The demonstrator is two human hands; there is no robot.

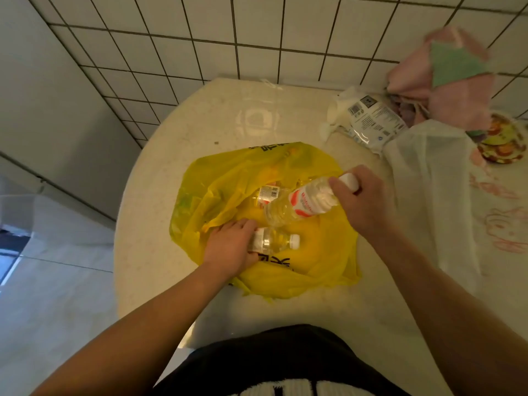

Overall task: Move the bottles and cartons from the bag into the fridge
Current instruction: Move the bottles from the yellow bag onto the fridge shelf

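While both hands are reaching into the yellow bag (228, 178) on the worktop (200, 118), the stock is lying as follows.

Item one: large bottle (297, 202), clear, white cap, red-and-white label. The right hand (363, 201) is gripping it round the neck just below the cap. It is hanging tilted above the bag's mouth, cap to the upper right, base pointing down-left.

Item two: small bottle (274, 241), clear, white cap, pale label. The left hand (228, 247) is curling round its base end. It is lying flat inside the bag, long axis running left to right, cap pointing right, just beside the large bottle's base.

Item three: a barcoded container (268, 192) is sitting deeper in the bag, beyond both bottles and between the hands; its kind is too hidden to tell.

Fridge: not showing.

Judgement: both bottles are probably being lifted clear, and the coming move is calling for each hand to draw up and outward, away from the bag's folds.
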